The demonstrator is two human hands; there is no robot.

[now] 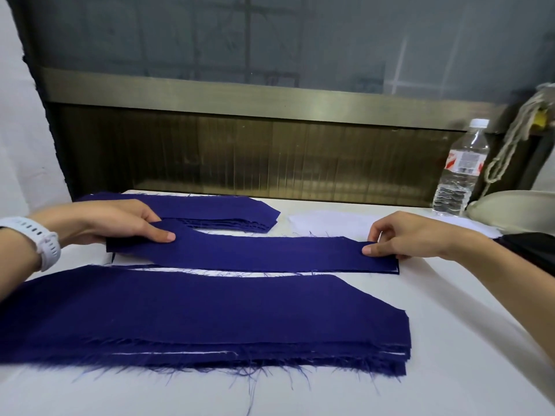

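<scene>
Head view. Table (450,340) under a white cover. Work in hand: laying one blue strip (255,253) flat onto a matching piece beneath it.

**Position.** The strip lies just beyond the near stack (195,313) of blue cut pieces and runs parallel to it, with a thin gap of white between. Dark edges of the lower piece peek out under both ends of the strip, so the two are not square.

**Hands.**
- The left hand (120,223) pinches the strip's left end, thumb on top and fingers curled behind. There is a white watch (45,241) on that wrist.
- The right hand (411,232) pinches the right end, thumb tip on the cloth and fingers curled above.
- Both ends sit low. I cannot tell whether the middle rests fully.

**Surroundings.** Farther beyond the near stack lies a second stack (216,208). Beyond the near stack to the right are a pale sheet (330,225) and then a water bottle (459,172) at the table's back edge.

**Risks, as I judge them.**
- An uneven pull between the hands could stretch the curved left end, and the strip would no longer match its mate.
- Letting go of one end first could skew the strip on the lower piece and lock in the offset.
- Loose threads fringe the near stack and the strip, and a finger or the watch could snag one and drag a layer.
- The left forearm hangs over the near stack's left end, so a careless sweep would shift its top layers.
</scene>
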